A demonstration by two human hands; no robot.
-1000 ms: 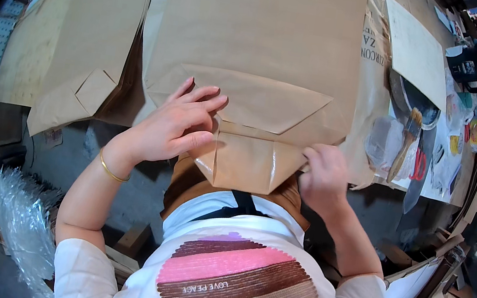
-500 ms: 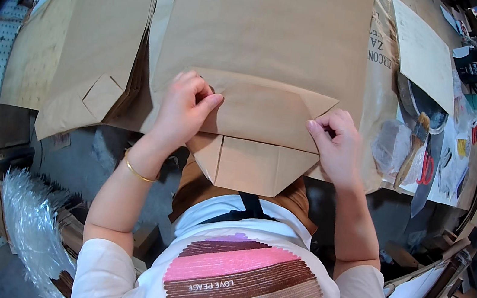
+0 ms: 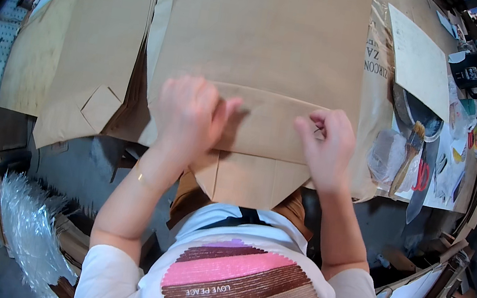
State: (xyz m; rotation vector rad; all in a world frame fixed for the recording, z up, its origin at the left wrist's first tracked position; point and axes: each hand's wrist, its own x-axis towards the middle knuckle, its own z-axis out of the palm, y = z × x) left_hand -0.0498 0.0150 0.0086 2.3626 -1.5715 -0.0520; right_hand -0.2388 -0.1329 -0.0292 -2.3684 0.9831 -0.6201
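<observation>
A large brown paper bag (image 3: 266, 37) lies flat before me, its near end folded into a wide flap (image 3: 267, 119). A tapered panel (image 3: 245, 177) of the bag hangs over the table's near edge towards my waist. Above the flap's left end is my left hand (image 3: 191, 115), smeared by motion, its thumb pointing right; I cannot tell whether it grips anything. My right hand (image 3: 330, 146) is at the flap's right end, fingers curled in towards the thumb. Whatever is between these fingers is hidden, and so is the flap's right corner.
Left of the bag lies a stack of similar paper bags (image 3: 98, 38). On the right are a white board (image 3: 418, 61), a brush (image 3: 409, 155), red-handled scissors (image 3: 422, 175), a blade (image 3: 420, 199) and a black container (image 3: 473, 73). Clear plastic wrap (image 3: 32, 230) stands at lower left.
My left hand has shifted slightly right and down, and my right hand slightly left and down. The flap's right corner, visible before, is now covered by my right hand.
</observation>
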